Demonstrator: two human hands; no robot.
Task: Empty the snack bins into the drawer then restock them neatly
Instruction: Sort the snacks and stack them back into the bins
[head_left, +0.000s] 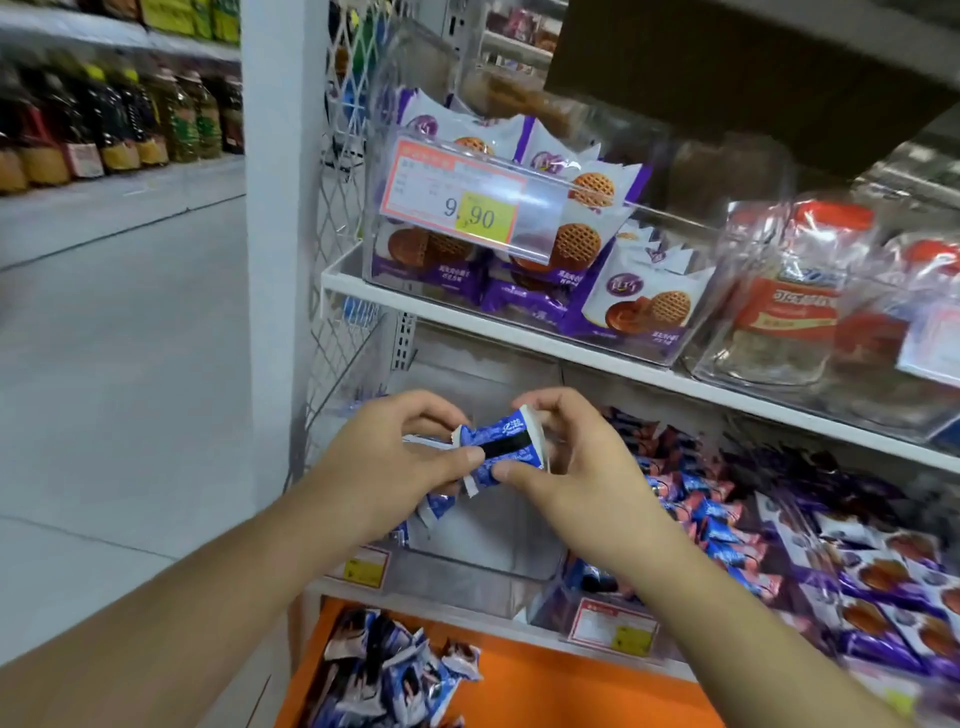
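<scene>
Both hands, left hand (400, 457) and right hand (566, 462), pinch blue snack packets (501, 447) over the clear bin (488, 566), squaring them for neat restocking.

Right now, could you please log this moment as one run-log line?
left hand and right hand: both grip blue snack packets | clear bin: nearly empty | orange drawer: loose packets inside

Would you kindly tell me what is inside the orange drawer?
The orange drawer holds a heap of blue-and-white snack packets; the forearms cover its sides.
</scene>
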